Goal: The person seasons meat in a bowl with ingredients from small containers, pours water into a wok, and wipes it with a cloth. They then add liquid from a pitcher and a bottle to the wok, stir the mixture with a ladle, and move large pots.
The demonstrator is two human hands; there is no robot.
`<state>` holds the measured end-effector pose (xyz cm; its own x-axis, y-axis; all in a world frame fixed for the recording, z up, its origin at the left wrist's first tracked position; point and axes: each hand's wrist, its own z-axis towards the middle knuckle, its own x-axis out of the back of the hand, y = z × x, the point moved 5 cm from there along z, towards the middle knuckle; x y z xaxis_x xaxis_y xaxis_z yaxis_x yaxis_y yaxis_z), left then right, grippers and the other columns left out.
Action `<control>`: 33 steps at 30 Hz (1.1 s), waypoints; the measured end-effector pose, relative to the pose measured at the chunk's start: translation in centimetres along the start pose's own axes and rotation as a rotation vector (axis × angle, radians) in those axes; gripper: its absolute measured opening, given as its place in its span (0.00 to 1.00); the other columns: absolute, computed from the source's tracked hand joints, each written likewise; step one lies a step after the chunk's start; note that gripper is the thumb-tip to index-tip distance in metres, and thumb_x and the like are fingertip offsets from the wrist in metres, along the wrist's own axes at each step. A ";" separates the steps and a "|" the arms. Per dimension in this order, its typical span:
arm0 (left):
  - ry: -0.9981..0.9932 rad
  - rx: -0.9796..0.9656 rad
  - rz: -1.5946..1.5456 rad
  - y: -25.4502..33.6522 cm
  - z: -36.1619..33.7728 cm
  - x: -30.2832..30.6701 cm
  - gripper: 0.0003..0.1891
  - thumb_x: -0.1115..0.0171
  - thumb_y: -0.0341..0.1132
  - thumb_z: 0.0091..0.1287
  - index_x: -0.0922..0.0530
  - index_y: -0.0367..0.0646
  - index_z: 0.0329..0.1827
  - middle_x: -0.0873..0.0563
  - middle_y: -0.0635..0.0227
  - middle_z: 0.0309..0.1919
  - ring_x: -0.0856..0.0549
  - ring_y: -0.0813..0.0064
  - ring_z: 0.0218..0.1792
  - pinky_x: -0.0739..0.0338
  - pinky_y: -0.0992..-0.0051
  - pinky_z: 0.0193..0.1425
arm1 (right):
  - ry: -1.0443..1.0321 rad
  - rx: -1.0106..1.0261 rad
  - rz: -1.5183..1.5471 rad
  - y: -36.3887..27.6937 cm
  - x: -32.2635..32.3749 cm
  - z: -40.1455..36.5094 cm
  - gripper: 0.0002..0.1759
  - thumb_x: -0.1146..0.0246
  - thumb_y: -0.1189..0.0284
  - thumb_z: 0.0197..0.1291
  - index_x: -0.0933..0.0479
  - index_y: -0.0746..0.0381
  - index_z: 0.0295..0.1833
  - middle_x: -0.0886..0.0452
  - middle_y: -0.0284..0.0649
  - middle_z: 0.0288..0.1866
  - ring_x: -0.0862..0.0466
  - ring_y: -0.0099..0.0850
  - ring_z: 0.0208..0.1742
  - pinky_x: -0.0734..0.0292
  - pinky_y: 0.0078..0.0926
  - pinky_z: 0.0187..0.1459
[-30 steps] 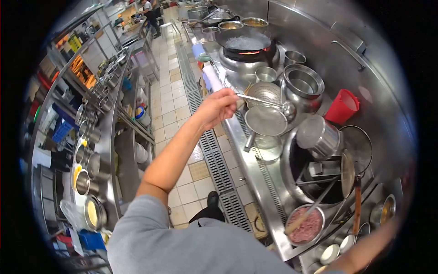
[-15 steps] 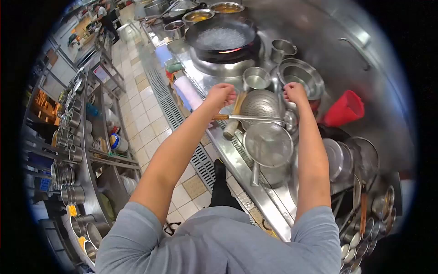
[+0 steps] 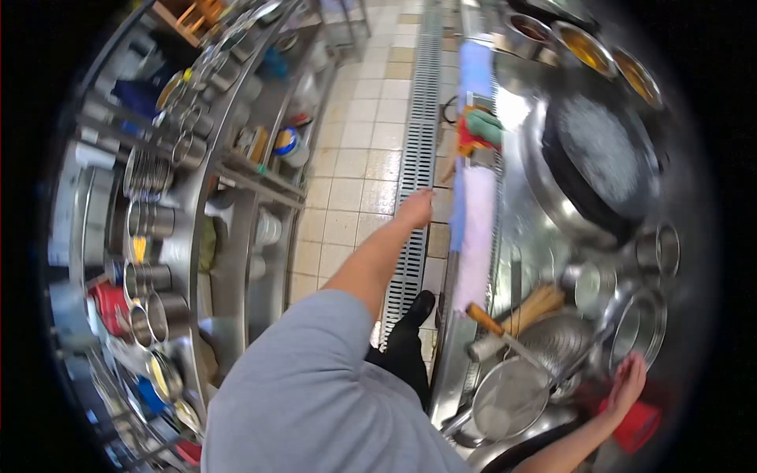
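Observation:
My left hand (image 3: 416, 209) hangs over the floor drain with its fingers curled in, holding nothing visible. At the right, my right hand (image 3: 628, 380) is loosely open, its fingertips overlapping the near rim of a steel bowl (image 3: 661, 331). Right beside that hand is a red plastic container (image 3: 637, 428), partly covered by my wrist. A ladle with a wooden handle (image 3: 484, 318) lies across a perforated skimmer (image 3: 561, 337). Nearer to me sits a round mesh strainer (image 3: 509, 402). A bamboo brush (image 3: 536, 307) lies next to the skimmer.
Bubbling liquid fills a black wok (image 3: 603, 150) on the stove. Steel bowls of yellow liquid (image 3: 585, 49) stand beyond it. Folded towels (image 3: 477, 229) line the counter's edge. Along the left runs a shelf unit (image 3: 209, 197) with several metal pots. A floor drain grate (image 3: 418, 126) crosses the tiles.
My view has turned left, showing more shelf and floor. My left hand has moved off the counter over the drain; my right hand has opened and now shows nearer the red container.

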<state>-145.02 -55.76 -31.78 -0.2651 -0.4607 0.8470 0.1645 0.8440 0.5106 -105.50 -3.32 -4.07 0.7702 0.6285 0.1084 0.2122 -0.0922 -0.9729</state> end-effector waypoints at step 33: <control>-0.600 0.082 -0.848 39.9 -1.1 -14.3 0.09 0.37 0.32 0.64 0.25 0.42 0.45 0.18 0.65 0.28 0.18 0.76 0.23 0.26 0.75 0.22 | 0.169 -0.079 -1.002 13.0 -7.0 14.0 0.10 0.47 0.73 0.61 0.22 0.66 0.38 0.17 0.49 0.24 0.15 0.37 0.22 0.21 0.34 0.28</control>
<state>-133.62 -15.82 -23.33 -0.6961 -0.7179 -0.0091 -0.3554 0.3335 0.8732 -116.51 1.92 -20.32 0.2900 0.3282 0.8990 0.8405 0.3618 -0.4032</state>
